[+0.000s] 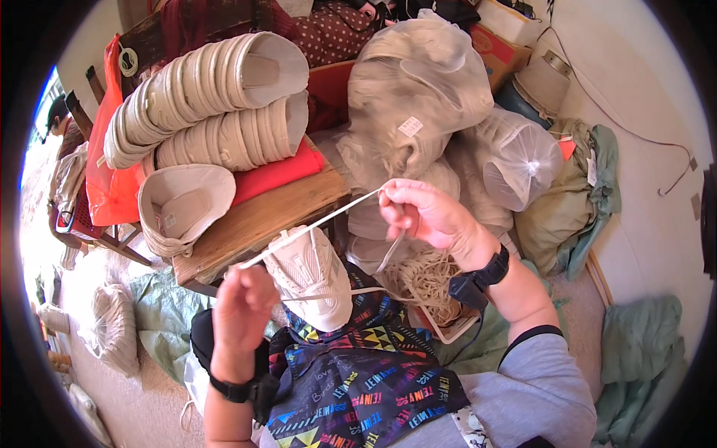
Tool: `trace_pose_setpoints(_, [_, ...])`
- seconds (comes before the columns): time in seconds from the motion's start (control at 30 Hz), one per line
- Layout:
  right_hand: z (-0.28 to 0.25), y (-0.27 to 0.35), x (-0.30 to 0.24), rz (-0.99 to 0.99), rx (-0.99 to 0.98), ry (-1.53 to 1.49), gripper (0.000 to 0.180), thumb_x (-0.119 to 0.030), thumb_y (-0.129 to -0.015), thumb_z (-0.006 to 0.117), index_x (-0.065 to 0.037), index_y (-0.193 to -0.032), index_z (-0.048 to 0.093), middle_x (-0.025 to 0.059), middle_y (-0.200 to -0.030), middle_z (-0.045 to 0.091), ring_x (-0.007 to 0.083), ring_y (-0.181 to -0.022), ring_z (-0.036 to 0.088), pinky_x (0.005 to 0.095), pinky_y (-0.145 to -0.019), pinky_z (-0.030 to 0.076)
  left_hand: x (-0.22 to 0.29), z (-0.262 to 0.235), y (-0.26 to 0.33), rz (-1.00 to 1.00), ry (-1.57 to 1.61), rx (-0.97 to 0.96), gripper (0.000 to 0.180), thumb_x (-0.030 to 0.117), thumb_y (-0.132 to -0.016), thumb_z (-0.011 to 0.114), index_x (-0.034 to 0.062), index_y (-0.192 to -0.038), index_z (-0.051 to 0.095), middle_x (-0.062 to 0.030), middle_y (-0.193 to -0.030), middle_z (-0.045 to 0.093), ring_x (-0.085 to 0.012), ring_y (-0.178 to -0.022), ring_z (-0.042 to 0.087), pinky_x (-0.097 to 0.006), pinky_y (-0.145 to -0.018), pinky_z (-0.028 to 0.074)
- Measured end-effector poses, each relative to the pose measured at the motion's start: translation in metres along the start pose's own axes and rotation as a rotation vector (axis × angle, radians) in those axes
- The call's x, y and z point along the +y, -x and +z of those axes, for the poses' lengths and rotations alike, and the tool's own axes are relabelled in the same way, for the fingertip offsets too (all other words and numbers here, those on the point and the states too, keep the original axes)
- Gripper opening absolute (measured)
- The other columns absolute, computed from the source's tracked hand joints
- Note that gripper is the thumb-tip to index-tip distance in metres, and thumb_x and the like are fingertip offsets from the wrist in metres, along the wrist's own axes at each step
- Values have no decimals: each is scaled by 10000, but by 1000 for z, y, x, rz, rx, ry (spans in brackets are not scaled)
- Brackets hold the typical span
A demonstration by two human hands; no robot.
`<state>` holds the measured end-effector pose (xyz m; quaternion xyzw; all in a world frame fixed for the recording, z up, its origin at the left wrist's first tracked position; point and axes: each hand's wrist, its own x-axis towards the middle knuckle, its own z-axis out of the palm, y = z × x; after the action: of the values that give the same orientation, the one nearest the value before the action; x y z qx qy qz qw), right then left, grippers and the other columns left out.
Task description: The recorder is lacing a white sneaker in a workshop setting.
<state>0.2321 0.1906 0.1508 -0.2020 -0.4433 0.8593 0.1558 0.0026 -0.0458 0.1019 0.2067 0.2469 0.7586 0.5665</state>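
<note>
A white shoe upper [310, 280] with a patterned front rests over my lap, below the wooden bench's corner. A pale shoelace [317, 223] stretches taut above it, rising from my left hand to my right. My left hand [245, 308], left of the shoe, is closed on the lace and partly blurred. My right hand [426, 213], higher and to the right of the shoe, pinches the lace between thumb and forefinger, and a loose end hangs below it. Another stretch of lace crosses low over the shoe toward the right.
A wooden bench [261, 216] bears stacked beige shoe uppers [205, 93], a single upper [184, 201] and red cloth [280, 175]. A basket [455, 328] of tangled laces [426, 280] sits at my right. Plastic bags [418, 82] full of pale pieces stand behind. Another person [63, 142] is at far left.
</note>
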Motion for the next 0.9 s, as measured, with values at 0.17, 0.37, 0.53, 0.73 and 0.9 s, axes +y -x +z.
trace_pose_setpoints(0.17, [-73, 16, -17, -108, 447, 290, 87, -155, -919, 617, -69, -919, 634, -62, -686, 489, 11, -540, 390, 162, -447, 268, 43, -20, 35, 53, 166, 69, 304, 259, -1042, 448, 61, -814, 485, 24, -660, 372, -77, -569, 327, -240, -530, 304])
trace_pose_setpoints(0.37, [-233, 65, -41, -299, 954, 937, 134, -196, -890, 622, -77, -894, 682, -23, -702, 569, 83, -612, 504, 250, -524, 383, 51, -33, 62, 11, 35, 72, 255, 230, -1032, 458, 54, -852, 497, 17, -661, 389, -80, -543, 338, -246, -522, 319])
trace_pose_setpoints(0.53, [-293, 117, -87, -71, 1360, 1863, 281, -321, -919, 518, -102, -996, 676, 207, -989, 672, 426, -937, 638, 498, -760, 504, 51, -43, 65, 78, 169, 72, 239, 210, -1011, 490, 65, -821, 483, 25, -653, 372, -83, -551, 360, -243, -518, 318])
trace_pose_setpoints(0.73, [-327, 191, -128, 228, 1755, 1951, 281, -259, -881, 515, -81, -1007, 693, 212, -1017, 681, 408, -974, 649, 516, -790, 523, 89, -64, 78, 319, 429, 22, 148, 113, -1009, 456, 78, -867, 477, 23, -702, 410, -78, -589, 394, -253, -573, 352])
trace_pose_setpoints(0.9, [-335, 215, -131, 516, 1671, 2084, 296, -159, -913, 442, -35, -948, 708, 229, -1056, 678, 426, -1036, 634, 503, -850, 515, 126, -72, 95, 543, 427, -89, 123, 86, -1017, 433, 58, -928, 514, 22, -690, 425, -86, -597, 427, -254, -591, 365])
